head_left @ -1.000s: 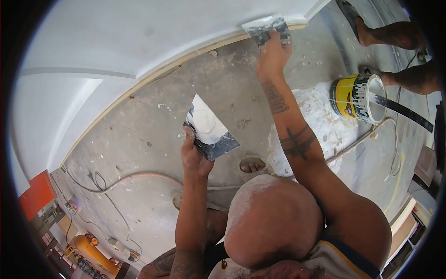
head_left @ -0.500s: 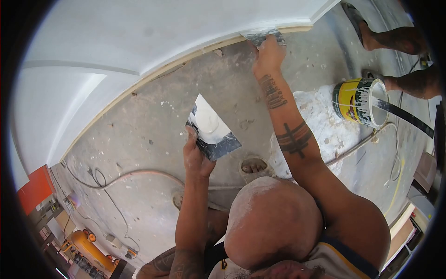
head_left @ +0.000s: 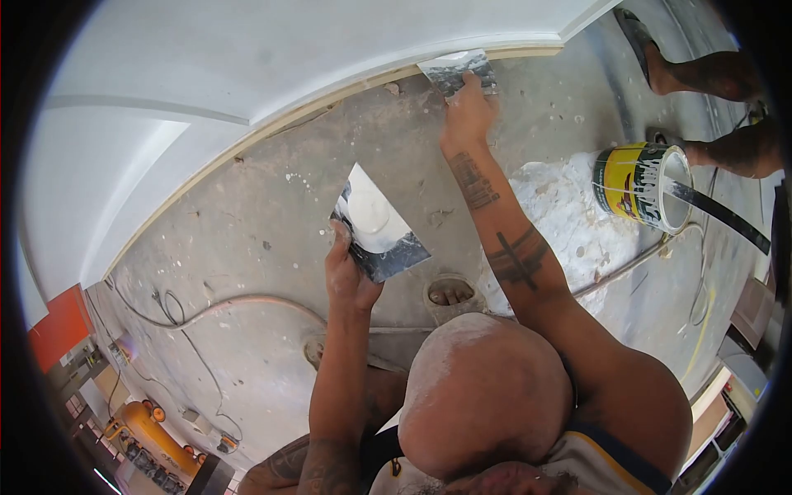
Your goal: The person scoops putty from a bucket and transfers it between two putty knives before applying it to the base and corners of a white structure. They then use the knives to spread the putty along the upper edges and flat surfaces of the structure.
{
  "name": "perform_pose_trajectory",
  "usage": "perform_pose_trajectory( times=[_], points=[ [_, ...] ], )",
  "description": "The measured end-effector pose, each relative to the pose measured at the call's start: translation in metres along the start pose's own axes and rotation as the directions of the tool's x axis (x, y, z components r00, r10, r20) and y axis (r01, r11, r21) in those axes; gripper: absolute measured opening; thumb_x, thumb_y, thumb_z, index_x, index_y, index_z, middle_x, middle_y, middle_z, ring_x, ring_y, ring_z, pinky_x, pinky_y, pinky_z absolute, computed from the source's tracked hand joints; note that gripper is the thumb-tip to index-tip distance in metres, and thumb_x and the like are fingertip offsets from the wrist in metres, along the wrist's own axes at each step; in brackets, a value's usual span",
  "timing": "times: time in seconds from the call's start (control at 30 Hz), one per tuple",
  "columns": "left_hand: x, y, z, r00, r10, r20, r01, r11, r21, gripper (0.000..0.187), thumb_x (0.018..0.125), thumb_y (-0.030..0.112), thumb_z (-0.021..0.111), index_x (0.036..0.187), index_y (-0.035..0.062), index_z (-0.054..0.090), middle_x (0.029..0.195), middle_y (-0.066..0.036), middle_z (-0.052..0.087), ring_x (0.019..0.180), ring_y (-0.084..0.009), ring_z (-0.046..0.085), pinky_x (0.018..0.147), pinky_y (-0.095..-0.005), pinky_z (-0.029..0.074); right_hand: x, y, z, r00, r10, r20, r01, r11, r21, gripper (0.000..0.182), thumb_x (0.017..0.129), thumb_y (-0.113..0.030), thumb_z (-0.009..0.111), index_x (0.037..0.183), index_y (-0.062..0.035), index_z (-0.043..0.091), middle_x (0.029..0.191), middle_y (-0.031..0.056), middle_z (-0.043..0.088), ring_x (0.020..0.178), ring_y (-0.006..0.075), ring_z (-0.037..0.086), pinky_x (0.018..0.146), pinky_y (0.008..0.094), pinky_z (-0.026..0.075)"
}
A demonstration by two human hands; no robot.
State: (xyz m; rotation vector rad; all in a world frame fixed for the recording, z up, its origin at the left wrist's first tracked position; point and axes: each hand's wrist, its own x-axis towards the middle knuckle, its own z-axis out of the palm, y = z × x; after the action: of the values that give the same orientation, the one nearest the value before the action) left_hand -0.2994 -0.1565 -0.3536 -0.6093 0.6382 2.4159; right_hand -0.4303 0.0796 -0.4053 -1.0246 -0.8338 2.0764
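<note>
Left hand (head_left: 350,276) is curled firmly around the near edge of a broad blade (head_left: 394,259), whose long axis slants from far left to near right; white paste (head_left: 368,216) lies mounded on its dark-streaked face. Right hand (head_left: 469,118), farther off and nearer the wall (head_left: 247,62), grips a second blade (head_left: 462,74) by the pale wooden strip (head_left: 528,52), far and right of the first; contact there is unclear
</note>
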Motion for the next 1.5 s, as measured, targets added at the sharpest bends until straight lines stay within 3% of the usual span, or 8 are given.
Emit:
perform_pose_trajectory(
  times=[0.17,0.23,0.47,0.53,0.87,0.97,1.17,1.5],
  points=[
    [0.000,0.001,-0.003,1.000,0.011,0.015,-0.011,1.000,-0.003,0.042,0.107,0.035,0.040,0.140,0.0091,0.047,0.132,-0.011,0.060,0.119,-0.0288,0.061,0.103,-0.0487,0.049,-0.005,-0.006,0.016,0.989,0.125,-0.084,-0.127,0.992,-0.023,0.021,0.092,-0.010,0.057,0.112,-0.0055,0.057,0.103,0.0048,0.061,0.090,0.0172,0.060,0.064,0.0352,0.049],
    [-0.001,0.001,-0.003,1.000,0.018,0.001,-0.018,1.000,-0.009,0.042,0.107,0.035,0.040,0.139,0.0091,0.047,0.132,-0.011,0.060,0.119,-0.0288,0.061,0.103,-0.0487,0.050,-0.006,-0.007,0.020,0.997,0.074,0.007,-0.074,0.989,0.125,0.023,0.093,-0.009,0.056,0.115,-0.0032,0.053,0.105,0.0056,0.059,0.093,0.0170,0.059,0.068,0.0357,0.048],
    [0.001,0.000,-0.012,0.999,-0.009,0.043,0.011,0.999,-0.031,0.044,0.108,0.036,0.037,0.141,0.0080,0.046,0.137,-0.011,0.057,0.123,-0.0288,0.058,0.106,-0.0468,0.047,-0.029,-0.014,0.015,0.992,-0.064,0.107,0.049,0.990,0.133,0.022,0.093,-0.008,0.056,0.115,-0.0053,0.054,0.105,0.0058,0.060,0.094,0.0177,0.062,0.074,0.0357,0.053],
    [0.002,0.001,-0.013,0.998,-0.003,0.061,0.005,0.999,-0.037,0.045,0.108,0.036,0.037,0.142,0.0080,0.046,0.138,-0.011,0.057,0.124,-0.0290,0.058,0.106,-0.0469,0.046,-0.032,-0.011,0.012,0.998,0.052,0.042,-0.059,0.981,0.187,0.018,0.093,-0.009,0.057,0.111,-0.0063,0.058,0.103,0.0049,0.062,0.092,0.0178,0.064,0.073,0.0338,0.054],
    [0.001,0.002,-0.013,0.997,-0.004,0.077,0.005,1.000,-0.017,0.046,0.108,0.036,0.036,0.142,0.0074,0.045,0.138,-0.011,0.057,0.124,-0.0292,0.058,0.105,-0.0473,0.047,-0.012,0.017,0.015,0.993,0.122,-0.004,-0.122,0.992,0.018,0.018,0.093,-0.009,0.057,0.110,-0.0061,0.058,0.103,0.0056,0.063,0.090,0.0179,0.065,0.066,0.0328,0.054],
    [0.000,0.002,-0.011,1.000,0.014,0.015,-0.014,1.000,-0.013,0.044,0.108,0.036,0.037,0.141,0.0083,0.046,0.135,-0.011,0.058,0.120,-0.0293,0.059,0.103,-0.0478,0.049,-0.018,0.009,0.027,0.984,0.177,-0.033,-0.169,0.970,0.174,0.019,0.093,-0.008,0.056,0.112,-0.0047,0.058,0.104,0.0060,0.063,0.090,0.0176,0.064,0.069,0.0333,0.057],
    [-0.001,0.004,-0.012,1.000,0.012,0.001,-0.012,1.000,-0.014,0.043,0.108,0.035,0.038,0.141,0.0087,0.046,0.135,-0.011,0.058,0.120,-0.0291,0.060,0.103,-0.0482,0.049,-0.032,0.009,0.014,0.973,-0.064,0.224,0.020,0.982,0.190,0.024,0.093,-0.007,0.056,0.116,-0.0027,0.055,0.109,0.0079,0.061,0.093,0.0193,0.065,0.081,0.0379,0.061],
    [0.000,0.003,-0.015,1.000,0.024,0.012,-0.024,1.000,0.004,0.045,0.108,0.036,0.037,0.142,0.0079,0.044,0.137,-0.011,0.057,0.122,-0.0290,0.059,0.105,-0.0482,0.048,-0.027,0.032,0.018,0.985,0.158,0.069,-0.165,0.980,0.112,0.021,0.095,-0.010,0.056,0.112,0.0006,0.055,0.105,0.0095,0.061,0.092,0.0201,0.065,0.078,0.0386,0.062]
  ],
)
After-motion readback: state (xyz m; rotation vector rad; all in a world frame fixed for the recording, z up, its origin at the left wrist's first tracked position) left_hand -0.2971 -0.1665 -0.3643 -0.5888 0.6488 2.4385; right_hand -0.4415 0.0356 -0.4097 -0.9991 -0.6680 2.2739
